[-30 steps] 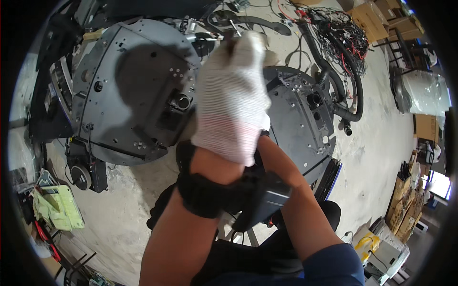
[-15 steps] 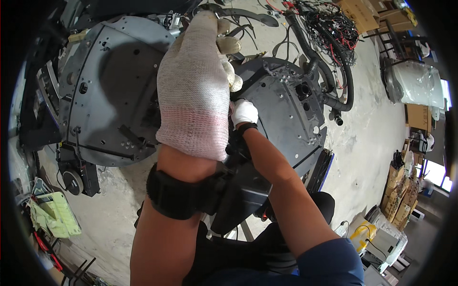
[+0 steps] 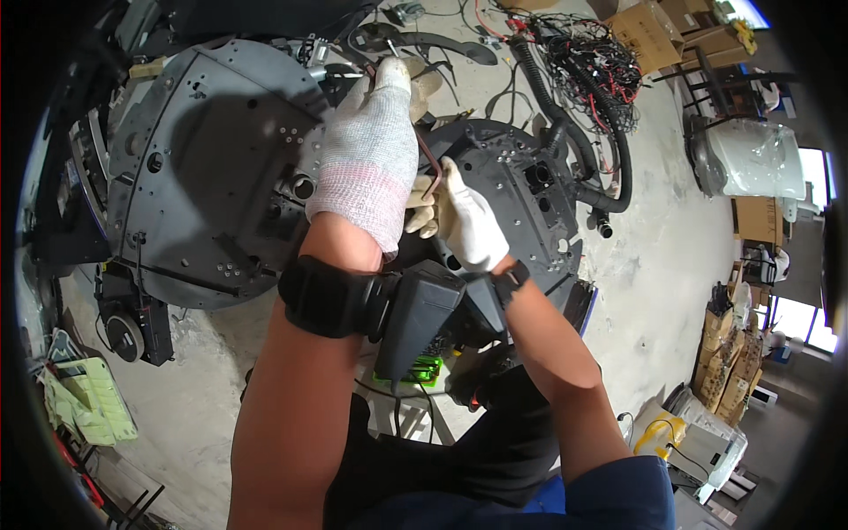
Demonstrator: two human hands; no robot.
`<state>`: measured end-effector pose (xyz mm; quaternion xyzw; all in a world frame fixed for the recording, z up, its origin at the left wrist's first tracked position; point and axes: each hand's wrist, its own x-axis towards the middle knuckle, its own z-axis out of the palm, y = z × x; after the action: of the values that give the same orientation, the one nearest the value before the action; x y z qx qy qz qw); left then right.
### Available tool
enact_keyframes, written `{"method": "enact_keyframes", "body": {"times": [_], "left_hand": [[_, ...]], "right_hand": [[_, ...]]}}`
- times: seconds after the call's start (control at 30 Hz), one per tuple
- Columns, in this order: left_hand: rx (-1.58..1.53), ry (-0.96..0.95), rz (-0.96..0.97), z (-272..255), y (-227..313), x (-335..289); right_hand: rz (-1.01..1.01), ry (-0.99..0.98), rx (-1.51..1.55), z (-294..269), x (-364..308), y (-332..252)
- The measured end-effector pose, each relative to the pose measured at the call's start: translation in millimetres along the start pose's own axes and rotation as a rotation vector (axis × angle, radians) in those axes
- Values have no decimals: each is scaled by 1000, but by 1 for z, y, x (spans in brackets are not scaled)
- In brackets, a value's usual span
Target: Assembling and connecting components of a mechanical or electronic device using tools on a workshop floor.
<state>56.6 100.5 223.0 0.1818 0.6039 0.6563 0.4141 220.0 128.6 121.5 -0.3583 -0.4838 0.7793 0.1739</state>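
My left hand (image 3: 375,132), in a white knit glove with yellowish fingertips, is closed with its fingers curled away from me; its grip is mostly hidden. A thin reddish-brown bent rod, like a hex key (image 3: 433,159), runs from beside this hand to my right hand (image 3: 473,216). That hand, also gloved, is closed round the rod's bent end, with its thumb raised along it. Both hands are over the gap between two dark grey metal plates: a large rounded left plate (image 3: 230,177) and a right plate (image 3: 521,208) with holes and bolts.
Black corrugated hoses (image 3: 609,146) curve off the right plate, near a tangle of wires (image 3: 587,75). A black unit with a round wheel (image 3: 128,336) stands by the left plate. Farther right are cardboard boxes (image 3: 640,40). Grey housings (image 3: 420,318) are strapped at my wrists.
My left hand has moved down, farther from the camera. My right hand has turned and now shows its back and thumb. The bent rod between the hands has come into view.
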Motion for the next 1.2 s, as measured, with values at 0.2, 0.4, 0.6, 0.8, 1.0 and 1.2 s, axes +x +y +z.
{"method": "enact_keyframes", "body": {"times": [0.2,0.4,0.6,0.8,1.0,1.2], "left_hand": [[-179,-157,-150,3,3,-4],[-162,49,106,-15,14,1],[-455,150,-9,-29,30,2],[-447,131,95,-41,34,5],[-419,177,125,-55,43,9],[-401,164,129,-62,37,12]], "right_hand": [[-187,-84,166,24,-36,-56],[-144,326,-63,-3,-57,-38],[184,469,-747,-37,-43,24],[92,490,-1021,-61,4,81],[97,539,-1041,-66,28,96],[128,517,-1060,-64,37,97]]}}
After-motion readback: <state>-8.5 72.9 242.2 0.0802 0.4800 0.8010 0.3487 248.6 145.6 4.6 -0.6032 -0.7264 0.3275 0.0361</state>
